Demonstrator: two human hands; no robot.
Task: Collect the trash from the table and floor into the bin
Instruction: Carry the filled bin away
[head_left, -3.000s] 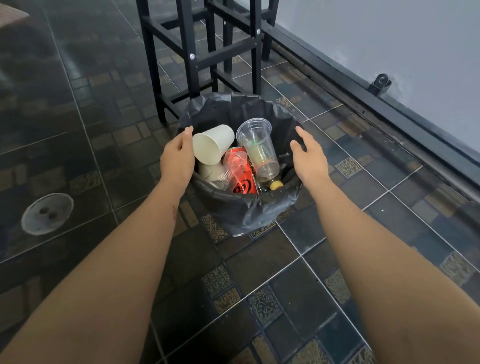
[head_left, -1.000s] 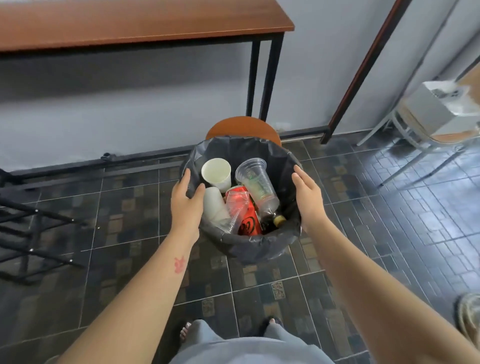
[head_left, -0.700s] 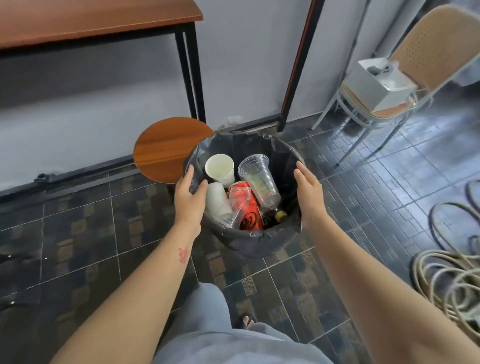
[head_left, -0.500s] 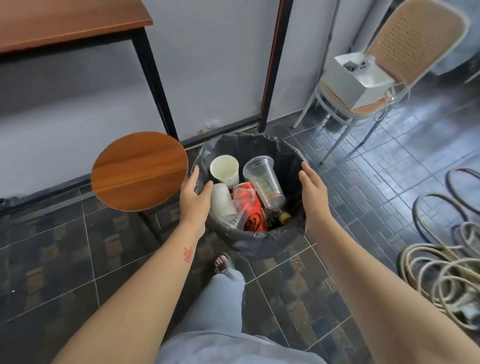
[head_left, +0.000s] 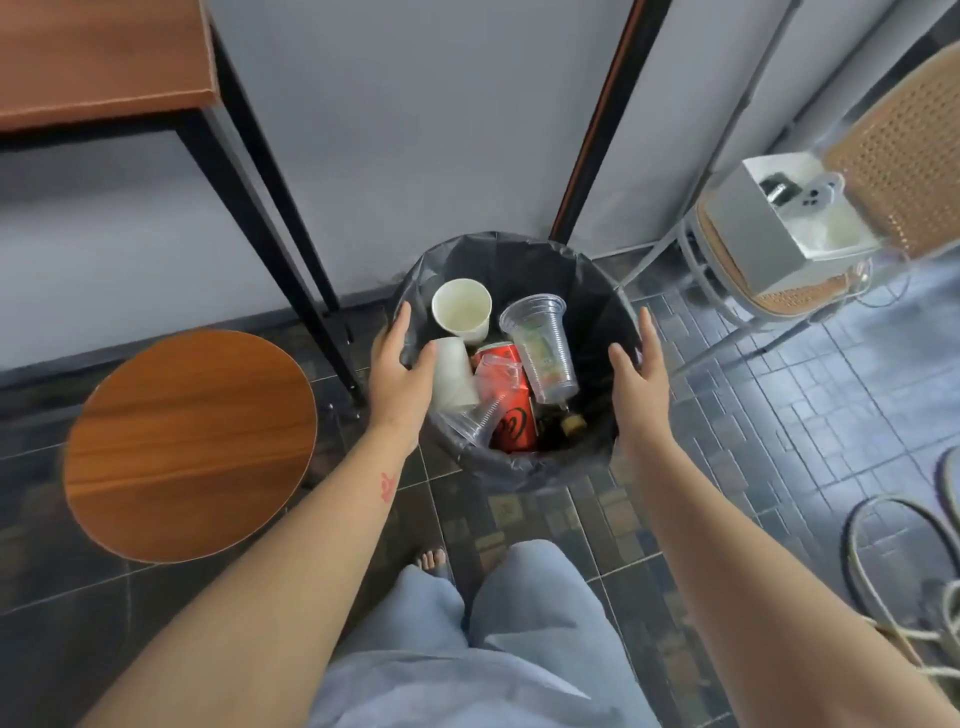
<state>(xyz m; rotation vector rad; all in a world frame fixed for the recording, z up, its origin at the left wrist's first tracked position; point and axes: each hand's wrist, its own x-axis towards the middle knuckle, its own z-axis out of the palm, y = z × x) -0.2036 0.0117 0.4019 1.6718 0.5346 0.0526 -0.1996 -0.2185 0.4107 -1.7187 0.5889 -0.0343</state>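
A round bin (head_left: 519, 260) lined with a black bag sits between my two hands, close to the grey wall. It holds a white paper cup (head_left: 462, 312), a clear plastic cup (head_left: 540, 343), a red can (head_left: 511, 410) and more cups. My left hand (head_left: 400, 371) holds the bin's left rim, thumb inside and fingers outside. My right hand (head_left: 638, 376) holds the right rim the same way, its fingers fairly straight.
A round wooden stool (head_left: 189, 441) stands to the left, beside a black leg of the wooden table (head_left: 104, 57). A cane chair (head_left: 893, 171) with a white box (head_left: 774, 223) is at the right. Coiled hose (head_left: 904, 561) lies on the floor. My legs are below.
With both hands on the bin, I have turned and carried it past the stool toward the wall. The stool slid to the left of the view and the chair came into view.
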